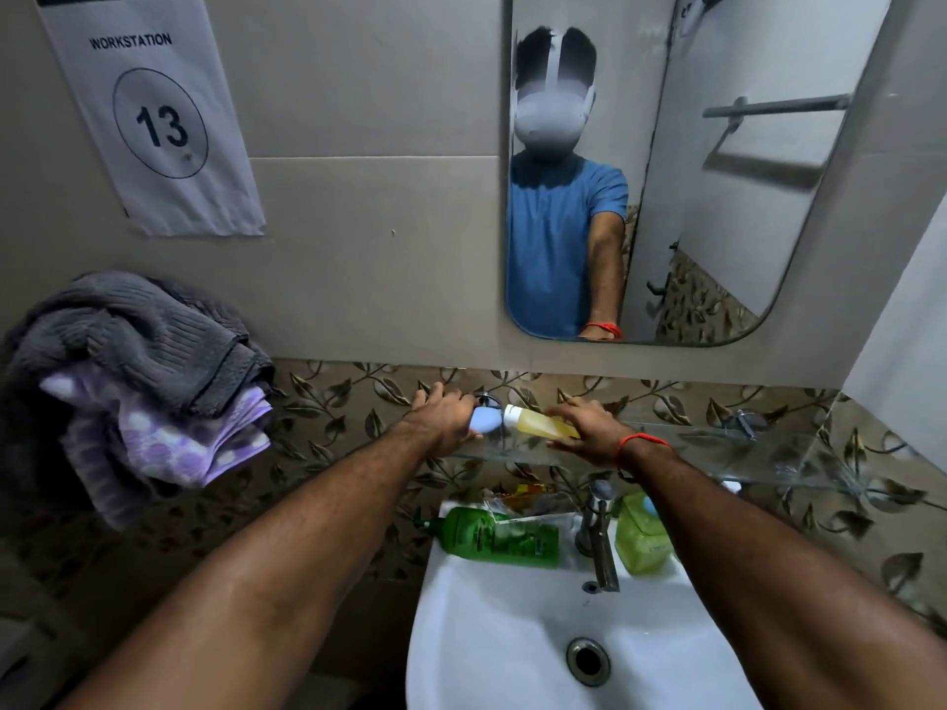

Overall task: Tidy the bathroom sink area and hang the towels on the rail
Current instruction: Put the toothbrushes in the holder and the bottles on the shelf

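Note:
Both hands reach to the glass shelf (692,453) above the sink. My left hand (443,415) is closed around a pale blue and white bottle (484,420) at the shelf's left end. My right hand (587,427) grips a yellow bottle with a white cap (538,422) lying sideways just right of it. A grey towel (138,335) and a purple patterned towel (174,438) hang bunched on the left wall. On the white sink (512,632) rim lie a green pump bottle (499,538) on its side and a light green bottle (640,540).
A chrome tap (597,535) stands between the two green bottles, with wrappers (528,497) behind them. A mirror (717,171) above the shelf reflects a bare towel rail (774,107). A "Workstation 13" paper (153,115) hangs on the tiled wall.

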